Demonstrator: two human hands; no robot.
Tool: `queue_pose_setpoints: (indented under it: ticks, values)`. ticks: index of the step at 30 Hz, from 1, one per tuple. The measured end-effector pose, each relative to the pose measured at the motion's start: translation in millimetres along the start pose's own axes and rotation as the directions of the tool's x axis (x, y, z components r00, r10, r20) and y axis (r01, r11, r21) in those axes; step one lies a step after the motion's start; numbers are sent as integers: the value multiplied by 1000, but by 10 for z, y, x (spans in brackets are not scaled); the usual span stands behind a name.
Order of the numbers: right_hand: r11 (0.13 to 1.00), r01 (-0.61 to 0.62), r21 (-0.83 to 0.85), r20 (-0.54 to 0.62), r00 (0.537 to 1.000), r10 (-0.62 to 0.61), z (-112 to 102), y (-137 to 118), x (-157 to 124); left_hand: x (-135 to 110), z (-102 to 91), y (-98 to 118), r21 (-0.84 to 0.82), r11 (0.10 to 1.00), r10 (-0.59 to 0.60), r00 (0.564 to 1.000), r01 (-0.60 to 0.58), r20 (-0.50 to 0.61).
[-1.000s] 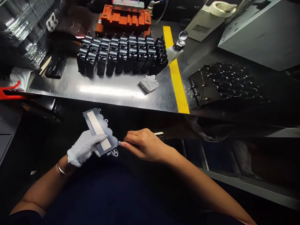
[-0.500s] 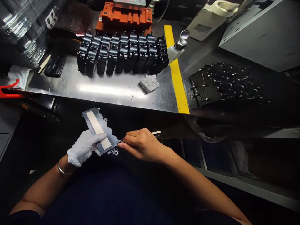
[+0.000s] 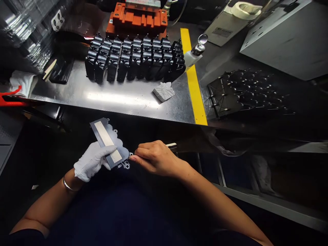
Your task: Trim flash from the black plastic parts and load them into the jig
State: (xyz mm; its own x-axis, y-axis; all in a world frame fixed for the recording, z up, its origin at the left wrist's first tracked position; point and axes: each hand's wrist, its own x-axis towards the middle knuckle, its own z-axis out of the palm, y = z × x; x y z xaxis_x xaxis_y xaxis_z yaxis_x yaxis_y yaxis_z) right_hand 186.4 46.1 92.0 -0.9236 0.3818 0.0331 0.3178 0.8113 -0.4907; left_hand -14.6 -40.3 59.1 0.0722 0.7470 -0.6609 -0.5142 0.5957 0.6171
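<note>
My left hand (image 3: 93, 160), in a white glove, grips a dark grey moulded part (image 3: 120, 142) by its lower end, thumb across the face. A pale rectangular strip (image 3: 104, 133) runs along that face; one long edge is scalloped and carries small ring lugs. At the part's lower right corner, by a lug, is my bare right hand (image 3: 157, 159), its fingers closed in a pinch. Behind the knuckles pokes out the end of a slim cream-and-black handled tool (image 3: 171, 145); its working tip is hidden by the fingers.
Beyond the hands runs a metal bench (image 3: 123, 102) with a row of black parts (image 3: 130, 59), a folded white cloth (image 3: 164, 91), a bottle (image 3: 191, 58) and yellow tape (image 3: 193, 90). Orange blocks (image 3: 138, 17) stand behind; more dark parts (image 3: 251, 89) lie right.
The bench has shifted very slightly in view. Both hands and the grey part keep nearly the same place and pose.
</note>
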Motion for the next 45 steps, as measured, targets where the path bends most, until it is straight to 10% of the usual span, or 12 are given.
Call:
queue_pose_setpoints:
  ticks: [21, 26, 30, 35, 38, 45]
  values:
    - [872, -27, 488, 197, 977, -80, -51, 12, -94, -31, 66, 22, -154, 974, -153, 982, 169, 110]
    - [935, 112, 337, -194, 980, -48, 15, -19, -97, 35, 31, 44, -242, 923, -263, 949, 301, 175]
    - [947, 269, 176, -248, 943, -221, 104, -21, -53, 60, 7, 94, -172, 892, -363, 889, 418, 280]
    - [966, 42, 256, -442, 893, 79, 171, -60, 26, -74, -24, 125, 58, 998, 1, 972, -15, 233]
    - [947, -85, 310, -465, 856, 228, 242, -114, 63, -113, 5, 75, 280, 895, 338, 937, -348, 85]
    - [813, -253, 524, -230, 877, 421, 268, -97, 15, -41, -30, 23, 279, 925, 295, 951, -259, -94]
